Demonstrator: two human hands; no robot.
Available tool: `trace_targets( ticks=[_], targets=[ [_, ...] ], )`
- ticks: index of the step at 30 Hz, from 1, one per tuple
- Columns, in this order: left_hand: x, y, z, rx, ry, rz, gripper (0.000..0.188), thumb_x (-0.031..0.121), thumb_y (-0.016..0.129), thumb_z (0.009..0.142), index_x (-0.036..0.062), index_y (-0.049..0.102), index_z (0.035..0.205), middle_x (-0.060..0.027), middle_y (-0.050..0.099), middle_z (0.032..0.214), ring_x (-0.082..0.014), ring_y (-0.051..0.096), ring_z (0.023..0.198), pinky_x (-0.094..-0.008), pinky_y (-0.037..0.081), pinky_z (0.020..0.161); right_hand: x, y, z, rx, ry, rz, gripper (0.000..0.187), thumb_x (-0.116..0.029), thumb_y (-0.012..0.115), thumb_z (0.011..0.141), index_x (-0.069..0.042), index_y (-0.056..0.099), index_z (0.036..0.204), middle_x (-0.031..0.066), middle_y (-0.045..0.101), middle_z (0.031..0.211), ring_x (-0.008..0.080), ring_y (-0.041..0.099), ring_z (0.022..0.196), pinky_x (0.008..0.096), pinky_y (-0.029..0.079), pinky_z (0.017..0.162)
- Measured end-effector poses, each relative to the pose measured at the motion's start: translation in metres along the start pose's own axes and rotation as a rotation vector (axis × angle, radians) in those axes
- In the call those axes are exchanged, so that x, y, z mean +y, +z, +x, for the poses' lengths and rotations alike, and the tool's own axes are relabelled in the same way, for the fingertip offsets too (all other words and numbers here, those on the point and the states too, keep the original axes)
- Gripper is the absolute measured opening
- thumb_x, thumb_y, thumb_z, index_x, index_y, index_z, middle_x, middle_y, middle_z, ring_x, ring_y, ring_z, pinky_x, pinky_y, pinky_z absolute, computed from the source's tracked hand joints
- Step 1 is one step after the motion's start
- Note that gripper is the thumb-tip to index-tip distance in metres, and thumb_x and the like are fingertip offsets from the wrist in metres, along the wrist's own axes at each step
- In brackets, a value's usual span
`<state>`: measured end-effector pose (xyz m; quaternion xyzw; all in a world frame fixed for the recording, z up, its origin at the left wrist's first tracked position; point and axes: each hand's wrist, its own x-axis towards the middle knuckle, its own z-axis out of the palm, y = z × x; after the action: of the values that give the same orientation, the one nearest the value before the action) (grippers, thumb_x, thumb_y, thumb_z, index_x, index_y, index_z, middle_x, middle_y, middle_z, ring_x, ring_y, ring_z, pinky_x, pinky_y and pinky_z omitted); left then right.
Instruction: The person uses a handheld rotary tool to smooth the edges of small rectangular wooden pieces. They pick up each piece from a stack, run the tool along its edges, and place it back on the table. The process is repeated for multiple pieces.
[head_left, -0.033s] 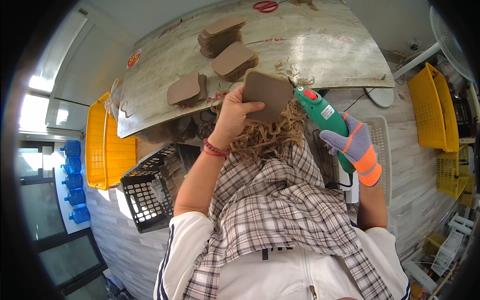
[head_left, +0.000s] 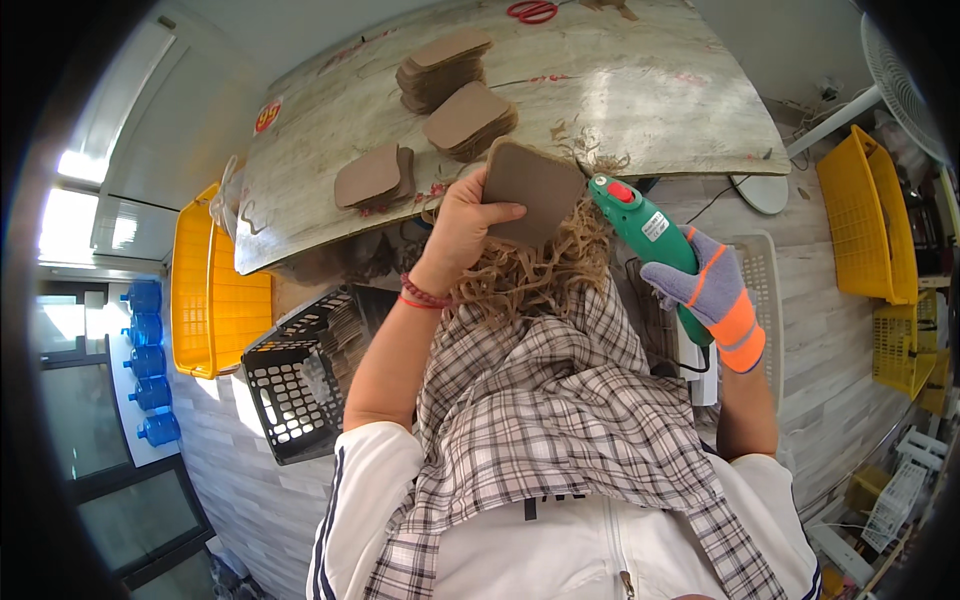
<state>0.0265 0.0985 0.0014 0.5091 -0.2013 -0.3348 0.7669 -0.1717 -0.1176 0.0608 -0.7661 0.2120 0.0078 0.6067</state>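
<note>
Bare, my left hand [head_left: 462, 232] grips a flat brown piece with rounded corners [head_left: 534, 198], thumb on top, just off the table's near edge. My right hand [head_left: 702, 285], in a grey and orange glove, is wrapped round a green corded electric cutter [head_left: 640, 224] with a red switch. The cutter's narrow tip is at the right edge of the piece; whether they touch I cannot tell. Curly brown trimmings [head_left: 540, 272] are heaped below it on my checked apron [head_left: 540, 400]. On the table lie stacks of similar pieces [head_left: 470, 120], with a smaller stack [head_left: 368, 178] at left.
A worn wooden table [head_left: 660, 110] spans the front, with red-handled scissors [head_left: 532, 12] at its far edge. A black crate [head_left: 290, 400] holding brown pieces is by my left. Yellow crates [head_left: 225, 310] stand on both sides. A cable runs from the cutter. At right is a fan [head_left: 900, 70].
My left hand and the brown piece have shifted very slightly to the left. The right hand and cutter look almost unmoved.
</note>
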Motion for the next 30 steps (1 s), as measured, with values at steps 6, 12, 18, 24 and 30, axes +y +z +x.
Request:
trace_targets(
  ticks=[6, 12, 18, 24, 30],
  targets=[
    [0.015, -0.023, -0.002, -0.123, -0.194, 0.146, 0.047, -0.013, 0.062, 0.076, -0.0008, 0.057, 0.121, -0.0062, 0.065, 0.11, -0.014, 0.063, 0.098, -0.0288, 0.051, 0.088, 0.0, 0.0, -0.004, -0.057, -0.002, -0.205, 0.053, -0.035, 0.082, 0.072, -0.001, 0.06, 0.107, 0.005, 0.064, 0.073, 0.0068, 0.056, 0.057, 0.0235, 0.047, 0.054],
    [0.014, -0.016, -0.009, -0.145, -0.295, 0.241, 0.048, -0.009, 0.065, 0.074, -0.0013, 0.057, 0.12, -0.005, 0.065, 0.11, -0.0122, 0.062, 0.097, -0.028, 0.049, 0.088, 0.003, 0.01, -0.002, -0.064, -0.057, -0.249, 0.051, -0.027, 0.081, 0.074, 0.001, 0.059, 0.111, 0.0031, 0.065, 0.075, 0.0061, 0.057, 0.063, 0.0222, 0.046, 0.056],
    [0.012, -0.012, -0.012, -0.135, -0.367, 0.237, 0.046, -0.01, 0.063, 0.073, -0.0017, 0.059, 0.118, -0.0048, 0.065, 0.107, -0.0122, 0.061, 0.094, -0.0272, 0.05, 0.086, -0.006, 0.022, 0.004, -0.057, 0.02, -0.221, 0.05, -0.028, 0.08, 0.076, 0.002, 0.059, 0.11, 0.0032, 0.064, 0.076, 0.006, 0.056, 0.06, 0.0224, 0.046, 0.054],
    [0.021, -0.015, -0.011, -0.204, -0.331, 0.385, 0.043, -0.009, 0.063, 0.072, -0.0003, 0.059, 0.114, -0.0028, 0.065, 0.103, -0.0096, 0.059, 0.092, -0.0252, 0.047, 0.085, -0.001, 0.023, 0.009, -0.107, 0.045, -0.086, 0.045, -0.025, 0.078, 0.078, 0.001, 0.058, 0.109, 0.0025, 0.062, 0.074, 0.006, 0.055, 0.056, 0.0213, 0.044, 0.05],
    [0.038, -0.024, -0.006, -0.158, -0.221, 0.702, 0.025, -0.006, 0.067, 0.07, 0.0017, 0.057, 0.092, 0.0, 0.061, 0.082, -0.0076, 0.054, 0.077, -0.0238, 0.044, 0.069, 0.007, 0.012, 0.013, -0.23, 0.076, -0.07, 0.042, -0.021, 0.077, 0.078, 0.0, 0.058, 0.109, 0.0021, 0.063, 0.075, 0.0062, 0.056, 0.057, 0.0207, 0.045, 0.049]
  ],
)
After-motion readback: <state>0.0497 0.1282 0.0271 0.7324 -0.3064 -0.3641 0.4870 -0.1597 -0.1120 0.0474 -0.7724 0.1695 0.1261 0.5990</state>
